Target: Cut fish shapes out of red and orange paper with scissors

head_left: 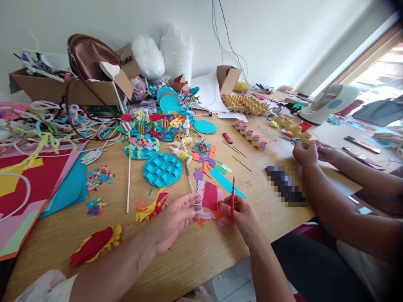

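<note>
Red-handled scissors; tip up

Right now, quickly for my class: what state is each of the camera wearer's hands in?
Left hand: open, beside the paper, with nothing visibly held.
Right hand: closed, holding the scissors.

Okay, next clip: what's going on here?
The person's right hand holds red-handled scissors beside a pile of paper scraps, with a red piece on top. The left hand is open at the pile's other side. A blue disc with paper loops lies beyond. Further right, a co-worker's hands are at a yellow carton strip.
</note>
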`<state>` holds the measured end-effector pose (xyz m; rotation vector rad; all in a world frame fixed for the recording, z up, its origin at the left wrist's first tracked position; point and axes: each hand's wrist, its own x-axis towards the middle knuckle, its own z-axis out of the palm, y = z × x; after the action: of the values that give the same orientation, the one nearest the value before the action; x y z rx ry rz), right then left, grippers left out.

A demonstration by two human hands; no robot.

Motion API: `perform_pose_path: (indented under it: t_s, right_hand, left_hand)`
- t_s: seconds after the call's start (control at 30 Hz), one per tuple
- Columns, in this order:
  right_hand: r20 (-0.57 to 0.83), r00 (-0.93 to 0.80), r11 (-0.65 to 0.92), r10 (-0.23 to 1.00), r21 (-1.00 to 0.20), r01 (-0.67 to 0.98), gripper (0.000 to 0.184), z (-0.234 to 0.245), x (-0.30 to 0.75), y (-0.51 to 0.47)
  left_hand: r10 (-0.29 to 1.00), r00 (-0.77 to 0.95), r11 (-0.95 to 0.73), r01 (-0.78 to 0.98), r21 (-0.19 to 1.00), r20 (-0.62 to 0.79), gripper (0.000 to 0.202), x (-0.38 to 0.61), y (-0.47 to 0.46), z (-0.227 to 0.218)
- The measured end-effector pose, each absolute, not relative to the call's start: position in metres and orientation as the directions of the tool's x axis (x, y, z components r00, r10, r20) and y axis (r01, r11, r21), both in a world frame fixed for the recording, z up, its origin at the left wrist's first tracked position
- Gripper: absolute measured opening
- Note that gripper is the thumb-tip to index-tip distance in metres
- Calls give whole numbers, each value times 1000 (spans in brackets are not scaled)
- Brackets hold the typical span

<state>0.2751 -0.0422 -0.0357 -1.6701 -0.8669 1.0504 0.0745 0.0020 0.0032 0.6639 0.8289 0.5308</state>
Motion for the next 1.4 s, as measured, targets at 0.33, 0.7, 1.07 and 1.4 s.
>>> perform_pose_path:
  t_s: [0.33,0.7,1.07,1.4]
  right_hand:
    - [-266,386,-289,883,-957,2,41,-30,267,-45]
    - [-166,381,-233,909,-963,137,24,-46,267,-46]
    - [-132,383,-252,914,-926,280,20,-49,263,-46]
    - [-72,400,-280,914,-825,492,15,-42,251,-47]
  left_hand:
    - [613,562,744,-174,645,-556,46,95,9,-11]
    - [624,612,688,-135,713,-486,39,99,11,-14]
    - [680,569,462,157,873,-463,63,105,7,-18]
    - [655,591,607,-40,794,-471,47,104,5,-21]
